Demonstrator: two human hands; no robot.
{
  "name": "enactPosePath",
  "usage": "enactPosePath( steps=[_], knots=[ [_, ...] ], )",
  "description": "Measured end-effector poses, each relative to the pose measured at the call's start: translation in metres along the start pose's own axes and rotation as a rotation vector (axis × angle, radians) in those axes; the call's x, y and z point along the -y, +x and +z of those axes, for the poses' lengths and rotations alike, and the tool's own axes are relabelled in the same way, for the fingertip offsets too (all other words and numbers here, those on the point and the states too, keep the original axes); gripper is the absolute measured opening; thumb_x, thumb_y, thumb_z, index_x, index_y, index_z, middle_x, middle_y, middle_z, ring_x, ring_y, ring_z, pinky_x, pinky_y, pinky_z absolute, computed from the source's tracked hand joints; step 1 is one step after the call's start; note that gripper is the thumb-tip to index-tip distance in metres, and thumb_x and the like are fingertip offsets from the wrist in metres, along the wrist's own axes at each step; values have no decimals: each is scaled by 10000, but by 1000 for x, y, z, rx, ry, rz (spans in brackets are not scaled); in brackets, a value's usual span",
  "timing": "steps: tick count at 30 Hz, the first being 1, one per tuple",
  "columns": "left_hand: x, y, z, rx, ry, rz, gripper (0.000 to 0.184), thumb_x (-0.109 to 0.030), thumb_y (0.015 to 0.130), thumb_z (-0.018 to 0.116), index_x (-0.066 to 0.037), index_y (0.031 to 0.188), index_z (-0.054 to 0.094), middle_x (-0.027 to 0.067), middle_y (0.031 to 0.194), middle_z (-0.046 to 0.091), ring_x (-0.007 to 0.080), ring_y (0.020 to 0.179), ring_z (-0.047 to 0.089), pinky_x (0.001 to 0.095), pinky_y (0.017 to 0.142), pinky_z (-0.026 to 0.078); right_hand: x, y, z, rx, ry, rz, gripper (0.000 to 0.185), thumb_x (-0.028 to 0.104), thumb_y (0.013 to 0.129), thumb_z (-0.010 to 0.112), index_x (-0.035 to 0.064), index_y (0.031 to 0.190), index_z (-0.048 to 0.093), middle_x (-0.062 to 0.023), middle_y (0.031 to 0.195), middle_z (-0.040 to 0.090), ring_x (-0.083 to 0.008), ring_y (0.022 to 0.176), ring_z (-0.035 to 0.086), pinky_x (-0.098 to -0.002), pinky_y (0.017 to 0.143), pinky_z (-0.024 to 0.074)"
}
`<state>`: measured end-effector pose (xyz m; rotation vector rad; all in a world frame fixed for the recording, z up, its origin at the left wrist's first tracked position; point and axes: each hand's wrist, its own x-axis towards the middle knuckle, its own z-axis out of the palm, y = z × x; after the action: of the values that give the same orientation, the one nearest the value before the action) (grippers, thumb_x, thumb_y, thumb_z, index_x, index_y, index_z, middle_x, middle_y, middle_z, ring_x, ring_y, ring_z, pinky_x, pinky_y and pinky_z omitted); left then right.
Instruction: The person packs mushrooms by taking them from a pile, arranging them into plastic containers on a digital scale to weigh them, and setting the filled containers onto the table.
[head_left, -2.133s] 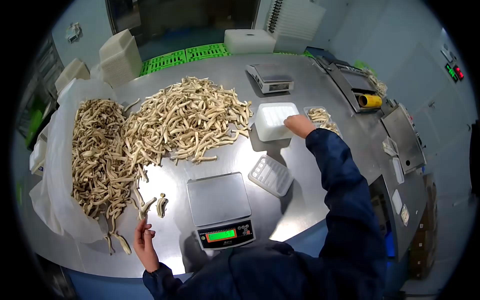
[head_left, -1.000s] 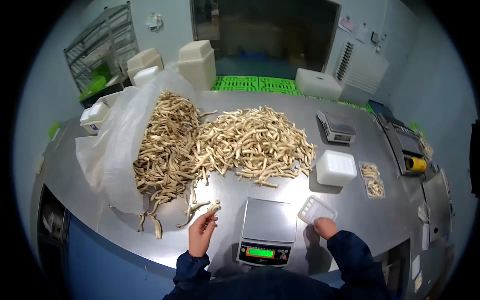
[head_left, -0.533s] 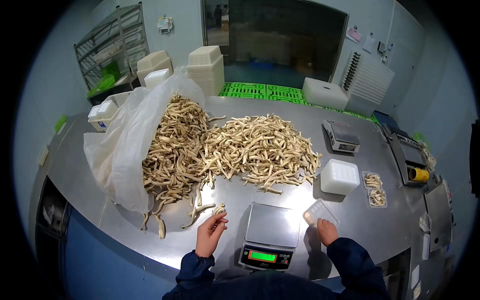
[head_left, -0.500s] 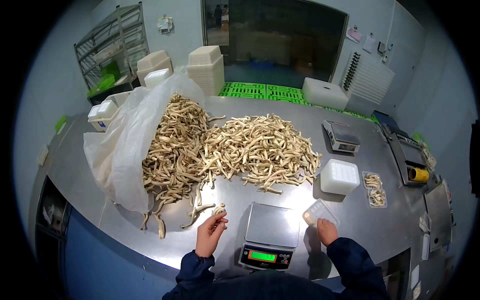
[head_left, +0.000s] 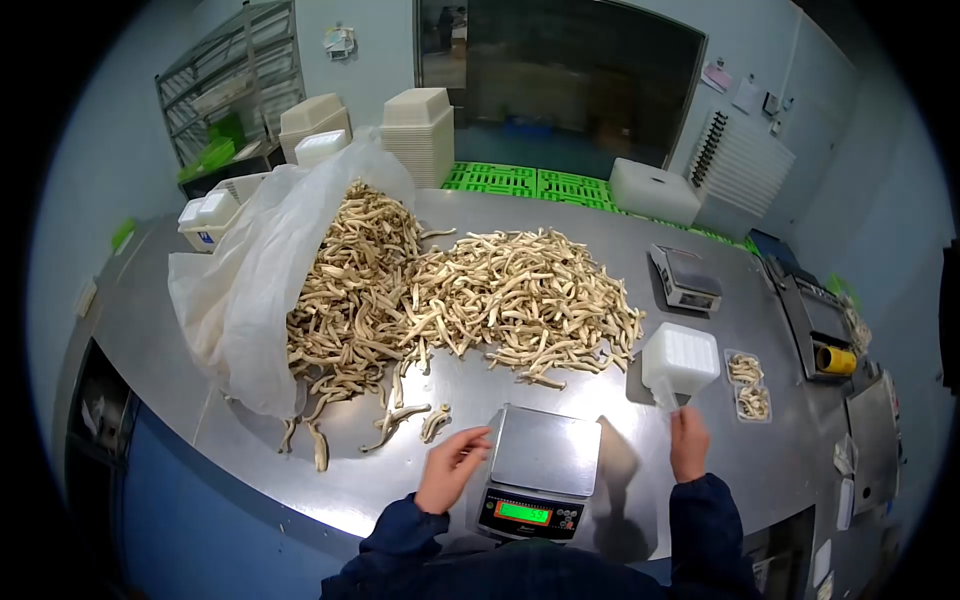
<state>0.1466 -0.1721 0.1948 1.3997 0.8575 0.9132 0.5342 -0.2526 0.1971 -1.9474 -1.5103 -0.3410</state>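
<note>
My right hand (head_left: 688, 445) pinches a clear plastic tray (head_left: 664, 395), turned nearly edge-on in front of a stack of white trays (head_left: 682, 358). My left hand (head_left: 450, 472) hovers at the left edge of a digital scale (head_left: 546, 452), fingers apart and nothing in them. The scale's pan is bare and its green display is lit. Just beyond my left hand lies a small clump of mushrooms (head_left: 435, 422). A large heap of long pale mushrooms (head_left: 520, 300) spreads across the steel table (head_left: 600, 400).
A white plastic bag (head_left: 235, 290) spills more mushrooms at the left. To the right are two filled clear trays (head_left: 748, 385) and a second scale (head_left: 686, 277). Stacked cream baskets (head_left: 417, 140) and a white box (head_left: 655, 190) stand along the back.
My right hand has moved right and slightly up, tipping the clear tray from flat-facing to edge-on near the white stack. My left hand has shifted right, towards the scale.
</note>
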Motion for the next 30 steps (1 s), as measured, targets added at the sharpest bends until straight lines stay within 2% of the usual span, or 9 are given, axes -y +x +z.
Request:
enactPosePath(
  steps=[1,4,5,8,10,16,24,27,30],
  knots=[
    [-2,5,12,71,-44,-16,366,-53,918,541,-5,1281,515,87,1073,616,135,969,586,262,847,479,7,7,-13,62,192,174,123,143,940,515,46,878,559,-89,746,587,-217,654,572,-339,578,441],
    [-6,24,55,289,-224,3,427,-99,945,521,-13,1355,437,80,1205,563,141,1117,531,282,935,433,38,13,-27,33,1302,503,145,161,966,503,51,891,561,-17,778,598,-119,675,565,-272,616,457],
    [-12,28,69,339,-312,-36,425,-113,954,513,-8,1358,431,78,1230,549,141,1139,516,284,948,424,71,19,-38,47,1457,603,164,167,982,482,48,904,564,6,851,625,-72,732,577,-228,675,476],
    [-40,37,99,527,-519,-131,405,-169,990,476,21,1345,437,68,1287,528,139,1169,501,290,985,408,90,6,-27,155,1567,741,186,176,989,461,39,927,571,-31,882,645,-89,746,601,-232,700,499],
    [-50,40,98,584,-398,-275,371,-148,990,474,26,1317,470,66,1263,551,151,1148,527,302,984,423,93,-4,-18,153,1549,784,225,192,1000,432,26,943,572,-51,888,651,-104,740,615,-250,697,514],
    [-46,33,97,607,-634,-311,332,-91,972,490,25,1282,507,90,1191,596,157,1109,562,315,944,463,91,-23,-17,88,1515,854,251,202,1006,417,18,918,563,-53,855,645,-96,713,607,-236,669,507],
    [-48,33,98,627,-504,-277,297,-72,941,544,30,1219,562,92,1109,638,144,1002,606,293,877,503,87,-31,-16,69,1456,819,246,207,1006,426,34,891,556,-27,795,628,-73,650,581,-217,614,491],
    [-48,34,97,637,-502,-288,298,-65,938,548,32,1220,563,96,1106,639,146,992,609,289,870,504,81,-38,-11,78,1499,816,251,200,1002,424,5,972,580,-58,874,654,-111,733,621,-244,670,514],
    [-48,34,97,642,-491,-296,297,-72,942,545,33,1220,561,96,1105,638,144,984,611,282,873,500,90,-36,-12,49,1468,859,252,210,1007,428,37,877,557,-21,788,625,-70,656,582,-219,617,493]
  ],
)
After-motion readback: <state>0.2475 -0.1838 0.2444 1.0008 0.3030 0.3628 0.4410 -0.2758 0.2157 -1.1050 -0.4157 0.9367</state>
